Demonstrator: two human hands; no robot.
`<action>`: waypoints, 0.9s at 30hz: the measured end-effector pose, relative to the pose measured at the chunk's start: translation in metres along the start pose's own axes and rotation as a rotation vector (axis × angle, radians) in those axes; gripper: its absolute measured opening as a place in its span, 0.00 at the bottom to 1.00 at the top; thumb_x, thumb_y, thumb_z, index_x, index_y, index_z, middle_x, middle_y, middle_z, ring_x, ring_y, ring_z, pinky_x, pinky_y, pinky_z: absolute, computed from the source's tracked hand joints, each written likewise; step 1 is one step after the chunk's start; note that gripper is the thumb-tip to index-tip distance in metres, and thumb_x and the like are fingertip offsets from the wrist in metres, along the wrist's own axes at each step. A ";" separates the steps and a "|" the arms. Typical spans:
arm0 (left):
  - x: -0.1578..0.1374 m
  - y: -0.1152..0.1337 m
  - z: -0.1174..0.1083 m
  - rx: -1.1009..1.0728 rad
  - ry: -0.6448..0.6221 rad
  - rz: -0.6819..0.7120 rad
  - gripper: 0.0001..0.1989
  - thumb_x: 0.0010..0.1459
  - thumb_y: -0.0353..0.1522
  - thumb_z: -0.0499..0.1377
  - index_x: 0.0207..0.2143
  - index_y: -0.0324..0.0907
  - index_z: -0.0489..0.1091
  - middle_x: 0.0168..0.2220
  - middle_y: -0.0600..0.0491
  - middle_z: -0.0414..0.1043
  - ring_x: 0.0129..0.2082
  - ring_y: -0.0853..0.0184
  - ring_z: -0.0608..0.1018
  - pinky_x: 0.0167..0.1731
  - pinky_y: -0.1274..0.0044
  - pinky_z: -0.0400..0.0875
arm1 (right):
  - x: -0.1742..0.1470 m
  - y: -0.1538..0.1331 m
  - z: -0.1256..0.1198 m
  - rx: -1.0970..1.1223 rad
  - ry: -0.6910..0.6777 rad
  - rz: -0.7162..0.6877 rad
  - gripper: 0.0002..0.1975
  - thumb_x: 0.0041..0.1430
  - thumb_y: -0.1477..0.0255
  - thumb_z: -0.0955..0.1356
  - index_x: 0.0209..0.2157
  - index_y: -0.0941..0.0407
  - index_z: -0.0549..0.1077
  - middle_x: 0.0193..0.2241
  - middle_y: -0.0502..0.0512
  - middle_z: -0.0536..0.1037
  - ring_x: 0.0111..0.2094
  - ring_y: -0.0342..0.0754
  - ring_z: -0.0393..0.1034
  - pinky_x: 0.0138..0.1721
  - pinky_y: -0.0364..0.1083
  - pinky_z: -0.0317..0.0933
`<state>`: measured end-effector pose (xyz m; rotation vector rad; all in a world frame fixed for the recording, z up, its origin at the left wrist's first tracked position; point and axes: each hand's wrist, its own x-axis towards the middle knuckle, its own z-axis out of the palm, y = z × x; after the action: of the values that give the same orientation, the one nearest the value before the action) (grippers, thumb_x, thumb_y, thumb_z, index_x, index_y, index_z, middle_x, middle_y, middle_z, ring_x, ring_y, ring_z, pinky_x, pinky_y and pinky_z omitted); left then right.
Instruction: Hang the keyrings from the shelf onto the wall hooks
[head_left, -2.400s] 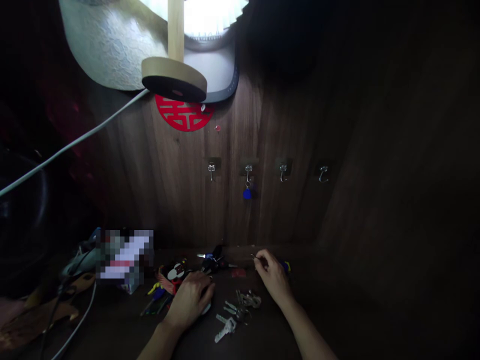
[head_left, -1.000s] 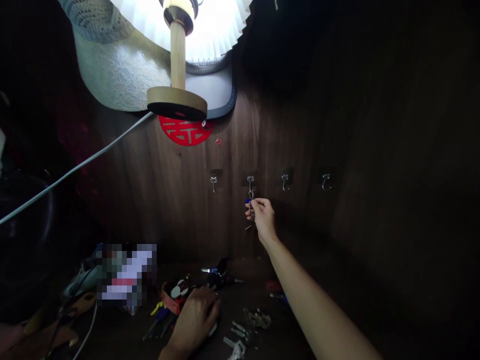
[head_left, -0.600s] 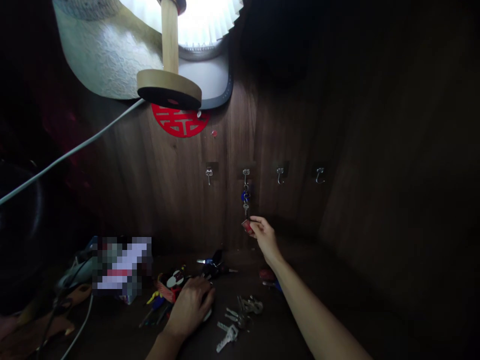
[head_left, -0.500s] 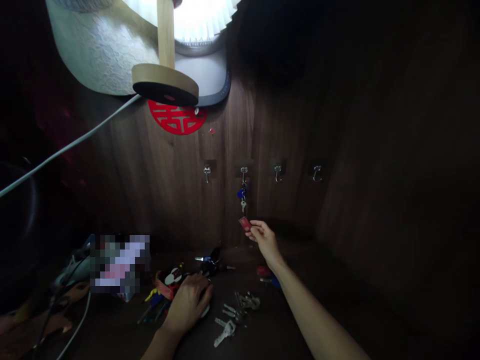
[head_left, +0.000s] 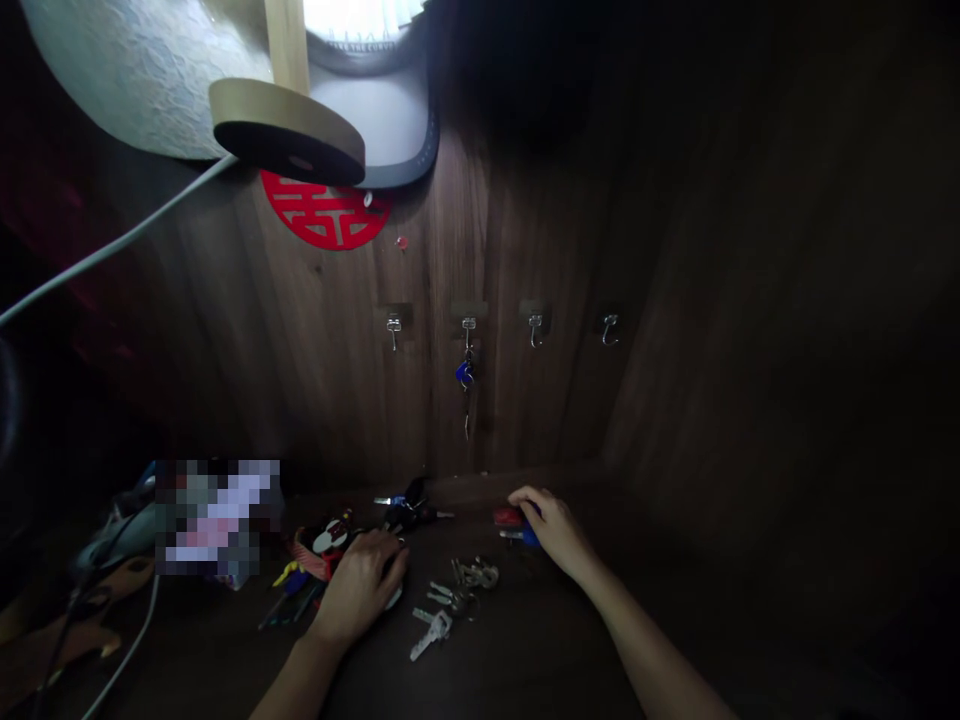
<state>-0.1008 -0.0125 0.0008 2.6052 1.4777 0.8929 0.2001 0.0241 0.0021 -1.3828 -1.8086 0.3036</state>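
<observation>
My right hand (head_left: 553, 528), fingers apart and curved, reaches over a red piece (head_left: 508, 516) and a blue-headed key (head_left: 529, 536) on the surface; whether it touches them I cannot tell. My left hand (head_left: 364, 583) rests palm down, thumb apart, at the right side of a heap of keys and colourful keychains (head_left: 311, 560). Part of a pale round thing (head_left: 394, 598) shows under its thumb. Between the hands lies a bunch of silver keys (head_left: 433, 632). On the second wall hook (head_left: 469, 325) hangs a key ring with a blue tag (head_left: 464, 372) and a thin piece seen edge-on.
Three more hooks line the wood wall, including one at the far right (head_left: 610, 328). Dark keys (head_left: 409, 512) lie near the wall. A lamp with a round base (head_left: 289, 130) and a white cable (head_left: 112, 243) hangs upper left, before caps and a red paper-cut (head_left: 326, 218).
My right hand has let go of the red tag under the hanging keys and moved down to the surface. The tag has turned edge-on. My left hand stays put; the view has shifted slightly.
</observation>
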 end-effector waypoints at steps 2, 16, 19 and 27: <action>0.000 0.001 0.000 -0.012 0.002 0.005 0.15 0.62 0.33 0.48 0.24 0.42 0.67 0.26 0.52 0.71 0.29 0.65 0.73 0.30 0.75 0.63 | -0.007 0.009 -0.003 -0.115 -0.021 -0.007 0.14 0.57 0.73 0.58 0.31 0.51 0.74 0.33 0.51 0.78 0.39 0.50 0.70 0.43 0.50 0.60; -0.001 -0.002 0.001 -0.024 -0.016 0.009 0.16 0.62 0.34 0.47 0.25 0.42 0.68 0.28 0.51 0.72 0.30 0.65 0.74 0.32 0.75 0.65 | -0.023 0.031 -0.016 -0.461 0.204 0.090 0.15 0.54 0.80 0.58 0.31 0.52 0.73 0.33 0.52 0.77 0.38 0.50 0.69 0.42 0.49 0.57; 0.000 -0.001 0.001 -0.029 -0.003 0.003 0.15 0.62 0.34 0.48 0.24 0.42 0.68 0.27 0.51 0.72 0.29 0.65 0.74 0.31 0.74 0.64 | -0.025 0.029 -0.021 -0.558 0.328 0.116 0.14 0.53 0.79 0.59 0.29 0.52 0.73 0.34 0.55 0.77 0.40 0.53 0.67 0.46 0.53 0.53; 0.000 -0.002 0.002 -0.019 -0.008 0.008 0.16 0.62 0.34 0.47 0.24 0.42 0.68 0.27 0.51 0.72 0.30 0.64 0.74 0.32 0.74 0.65 | -0.021 0.012 -0.007 -0.452 0.136 -0.096 0.15 0.58 0.75 0.60 0.41 0.50 0.74 0.40 0.55 0.77 0.45 0.51 0.67 0.49 0.52 0.54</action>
<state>-0.1016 -0.0109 -0.0020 2.5993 1.4509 0.8923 0.2145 0.0082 -0.0106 -1.5672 -1.8912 -0.2617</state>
